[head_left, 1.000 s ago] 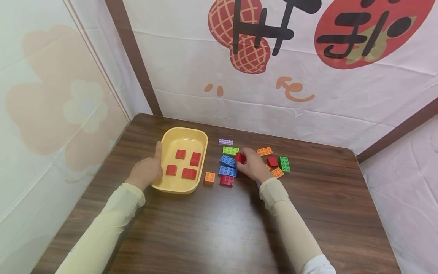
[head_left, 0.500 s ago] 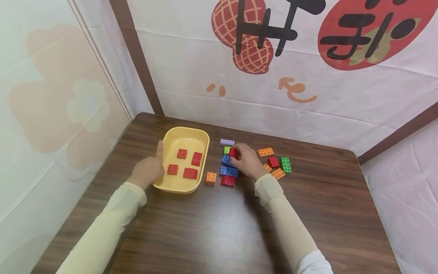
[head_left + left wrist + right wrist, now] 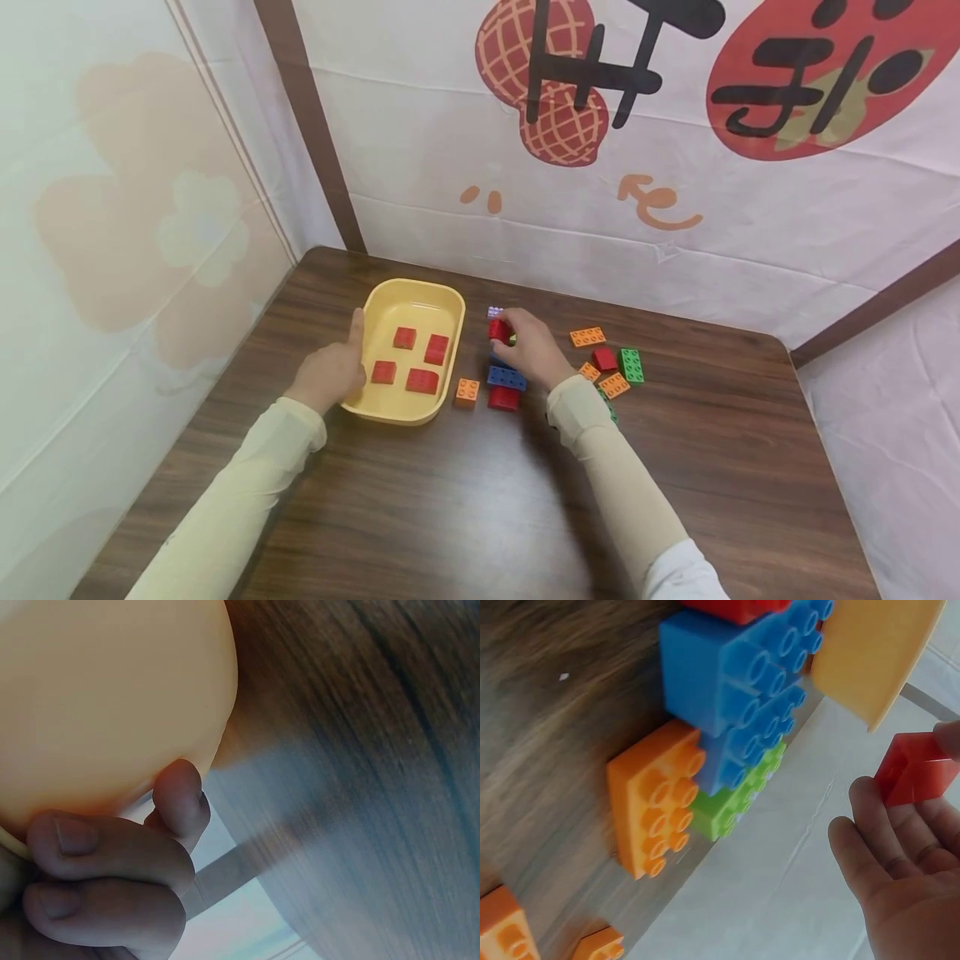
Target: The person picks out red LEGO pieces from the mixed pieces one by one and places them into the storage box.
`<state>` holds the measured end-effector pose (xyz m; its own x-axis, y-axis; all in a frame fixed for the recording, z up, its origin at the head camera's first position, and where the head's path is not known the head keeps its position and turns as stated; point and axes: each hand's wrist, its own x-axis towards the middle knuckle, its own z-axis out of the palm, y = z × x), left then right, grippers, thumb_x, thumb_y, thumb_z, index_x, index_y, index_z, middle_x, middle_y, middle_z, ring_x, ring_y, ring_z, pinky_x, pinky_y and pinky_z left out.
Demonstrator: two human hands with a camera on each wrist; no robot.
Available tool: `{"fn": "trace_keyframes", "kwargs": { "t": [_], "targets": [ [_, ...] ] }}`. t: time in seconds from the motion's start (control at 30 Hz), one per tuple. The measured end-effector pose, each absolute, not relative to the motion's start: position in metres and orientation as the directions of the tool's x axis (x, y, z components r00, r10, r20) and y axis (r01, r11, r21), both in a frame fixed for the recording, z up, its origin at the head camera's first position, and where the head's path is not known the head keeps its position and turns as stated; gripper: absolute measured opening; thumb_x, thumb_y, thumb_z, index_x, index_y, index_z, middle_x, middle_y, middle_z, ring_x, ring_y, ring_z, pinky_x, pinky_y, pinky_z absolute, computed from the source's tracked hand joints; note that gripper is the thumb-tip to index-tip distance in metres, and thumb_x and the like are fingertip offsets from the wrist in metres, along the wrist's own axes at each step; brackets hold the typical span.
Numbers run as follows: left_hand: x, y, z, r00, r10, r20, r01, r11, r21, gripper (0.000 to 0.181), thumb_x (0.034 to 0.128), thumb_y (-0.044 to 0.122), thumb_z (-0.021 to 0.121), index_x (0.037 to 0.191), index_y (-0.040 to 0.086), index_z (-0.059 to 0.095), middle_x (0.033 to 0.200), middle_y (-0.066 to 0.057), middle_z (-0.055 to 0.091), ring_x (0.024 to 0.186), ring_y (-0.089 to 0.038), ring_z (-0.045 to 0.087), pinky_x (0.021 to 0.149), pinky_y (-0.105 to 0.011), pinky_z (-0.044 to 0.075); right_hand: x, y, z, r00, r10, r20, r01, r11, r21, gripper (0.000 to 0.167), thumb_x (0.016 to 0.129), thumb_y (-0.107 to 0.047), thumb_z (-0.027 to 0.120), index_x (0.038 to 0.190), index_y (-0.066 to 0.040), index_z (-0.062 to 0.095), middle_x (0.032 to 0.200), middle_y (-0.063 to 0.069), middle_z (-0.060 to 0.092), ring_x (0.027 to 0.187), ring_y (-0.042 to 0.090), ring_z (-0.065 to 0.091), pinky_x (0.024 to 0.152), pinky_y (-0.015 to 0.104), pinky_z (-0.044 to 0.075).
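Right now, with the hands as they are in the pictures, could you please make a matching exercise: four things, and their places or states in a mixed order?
1. left hand
2. right hand
3. purple brick
4. four red bricks

A. on the table, partly behind the right hand
B. inside the yellow tray
C. holding a single red brick
D. at the yellow tray's left side

Pairs: 1-D; 2-C; 3-A; 4-B

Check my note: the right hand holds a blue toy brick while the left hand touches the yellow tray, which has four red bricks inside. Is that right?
Not quite: the toy brick in the right hand is red, not blue, as the right wrist view shows. The rest stands: the left hand touches the yellow tray, with four red bricks inside.
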<state>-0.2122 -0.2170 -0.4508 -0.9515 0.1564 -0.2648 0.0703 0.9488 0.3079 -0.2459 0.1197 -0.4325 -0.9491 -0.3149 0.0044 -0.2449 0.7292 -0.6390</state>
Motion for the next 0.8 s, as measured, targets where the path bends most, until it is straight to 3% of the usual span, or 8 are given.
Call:
{"fn": "trace_keyframes", "kwargs": {
  "t": [0.23, 0.4, 0.8],
  "targets": [
    [-0.213, -0.216, -0.452, -0.954, 0.158, -0.255, 0.075, 0.949, 0.307, 0.097, 0.0907, 0.009, 0.053, 0.158, 0.004, -0.017, 0.060, -0.007, 0.053, 0.053, -0.024, 0.052, 0.051, -0.041, 0.042, -0.251, 0.108, -0.429, -0.933, -0.357, 0.049, -0.305, 0.709, -0.636, 0.041, 0.091, -0.019, 0.074, 0.128, -0.009, 0.061, 0.118, 0.004, 0.061, 0.105, 0.027, 0.060, 0.090, 0.039, 0.052],
    [-0.212, -0.217, -0.453, -0.953, 0.157, -0.258, 0.072, 0.948, 0.309, 0.097, 0.0904, 0.008, 0.052, 0.158, 0.004, -0.017, 0.060, -0.007, 0.053, 0.052, -0.023, 0.052, 0.050, -0.040, 0.041, -0.253, 0.097, -0.426, -0.922, -0.378, 0.086, -0.341, 0.687, -0.642, 0.035, 0.090, -0.019, 0.074, 0.122, -0.010, 0.063, 0.111, 0.002, 0.060, 0.096, 0.022, 0.059, 0.084, 0.036, 0.052],
    [-0.211, -0.216, -0.451, -0.958, 0.159, -0.238, 0.084, 0.952, 0.296, 0.097, 0.0892, 0.008, 0.054, 0.158, 0.002, -0.013, 0.060, -0.008, 0.053, 0.054, -0.025, 0.053, 0.052, -0.043, 0.044, -0.254, 0.058, -0.421, -0.880, -0.474, 0.042, -0.397, 0.682, -0.615, 0.045, 0.091, -0.021, 0.073, 0.131, -0.005, 0.059, 0.121, 0.007, 0.059, 0.098, 0.019, 0.056, 0.086, 0.032, 0.051]
  ]
}}
